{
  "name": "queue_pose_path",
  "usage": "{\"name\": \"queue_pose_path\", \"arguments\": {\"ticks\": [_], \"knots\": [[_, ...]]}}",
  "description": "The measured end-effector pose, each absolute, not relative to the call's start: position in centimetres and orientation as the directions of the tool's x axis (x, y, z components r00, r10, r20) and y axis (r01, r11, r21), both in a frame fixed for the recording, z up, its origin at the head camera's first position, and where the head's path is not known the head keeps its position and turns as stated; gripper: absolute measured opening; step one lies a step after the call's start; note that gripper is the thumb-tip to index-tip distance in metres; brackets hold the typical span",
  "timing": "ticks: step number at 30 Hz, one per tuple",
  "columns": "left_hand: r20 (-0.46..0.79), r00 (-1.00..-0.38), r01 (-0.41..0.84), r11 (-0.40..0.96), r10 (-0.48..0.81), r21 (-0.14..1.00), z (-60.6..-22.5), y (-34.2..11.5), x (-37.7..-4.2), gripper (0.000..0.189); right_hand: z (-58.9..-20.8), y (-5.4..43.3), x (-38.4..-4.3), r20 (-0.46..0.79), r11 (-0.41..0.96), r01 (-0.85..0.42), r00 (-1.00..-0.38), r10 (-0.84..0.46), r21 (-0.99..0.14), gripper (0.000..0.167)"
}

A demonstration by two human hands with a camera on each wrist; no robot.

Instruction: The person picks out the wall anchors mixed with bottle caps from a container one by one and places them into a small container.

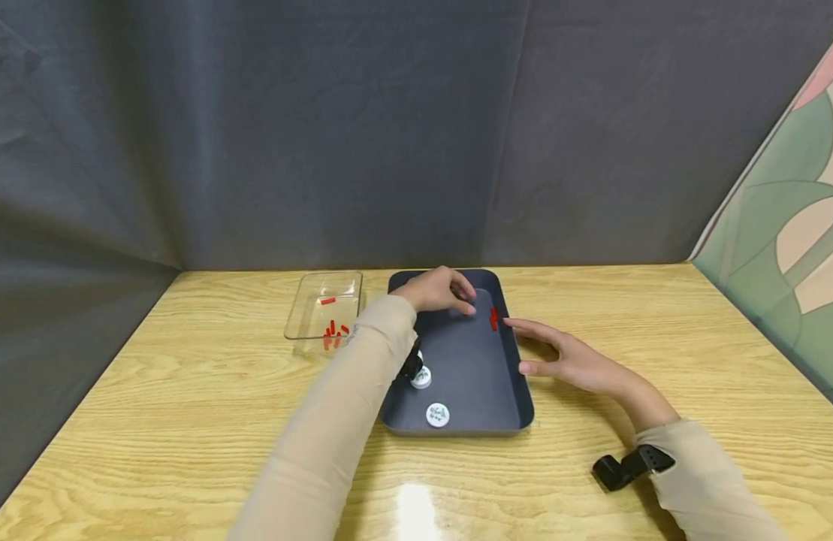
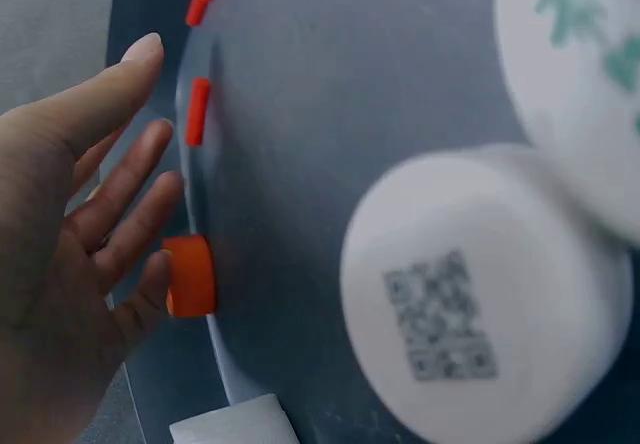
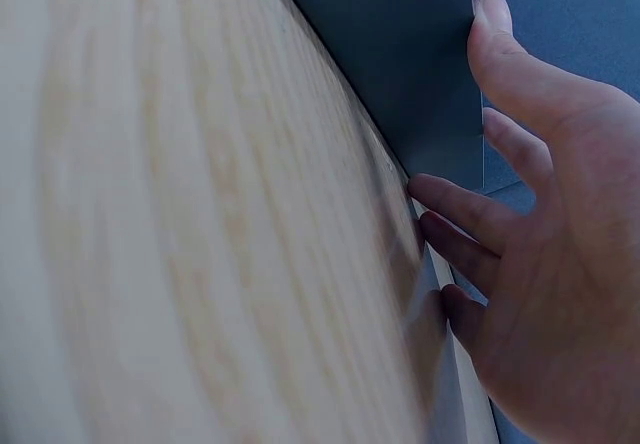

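My left hand (image 1: 435, 291) hovers over the far part of a dark grey tray (image 1: 463, 383), its fingers loosely bent and holding nothing. Several small red sticks (image 1: 493, 318) lie along the tray's right wall. In the left wrist view, an orange block (image 2: 192, 276) sits by the little finger; whether they touch I cannot tell. White round pieces, one with green writing (image 1: 438, 415) and one with a printed code (image 2: 470, 364), lie in the tray. Outside the right wall, my right hand (image 1: 578, 362) has its fingers extended at the tray's side, gripping nothing.
A clear rectangular container (image 1: 291, 319) stands left of the tray, with several red sticks (image 1: 332, 327) in it. A white block (image 2: 236, 422) shows at the lower edge of the left wrist view. Grey cloth (image 1: 389, 135) hangs behind the wooden table (image 1: 152, 421).
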State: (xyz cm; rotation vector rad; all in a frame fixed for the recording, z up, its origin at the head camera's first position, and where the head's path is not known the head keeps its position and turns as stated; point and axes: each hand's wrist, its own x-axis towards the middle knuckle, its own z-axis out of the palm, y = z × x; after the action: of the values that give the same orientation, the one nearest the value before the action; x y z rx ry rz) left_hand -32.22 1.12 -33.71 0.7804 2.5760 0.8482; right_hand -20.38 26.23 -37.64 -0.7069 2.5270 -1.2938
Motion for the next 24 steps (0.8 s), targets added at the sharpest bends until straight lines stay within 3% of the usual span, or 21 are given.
{"name": "queue_pose_path", "arguments": {"ticks": [9,24], "knots": [[-0.123,-0.787,0.491,0.734,0.605,0.47,-34.21,1.09,-32.46,0.028,-37.39,26.05,-20.18,0.061,0.478,-0.356,-0.847,-0.529,-0.803,0.069],[-0.15,-0.786,0.501,0.76,0.6,0.415,-33.75,0.67,-32.11,0.016,-37.46,26.05,-20.23,0.052,0.49,-0.348,-0.853,-0.52,-0.799,0.07]]}}
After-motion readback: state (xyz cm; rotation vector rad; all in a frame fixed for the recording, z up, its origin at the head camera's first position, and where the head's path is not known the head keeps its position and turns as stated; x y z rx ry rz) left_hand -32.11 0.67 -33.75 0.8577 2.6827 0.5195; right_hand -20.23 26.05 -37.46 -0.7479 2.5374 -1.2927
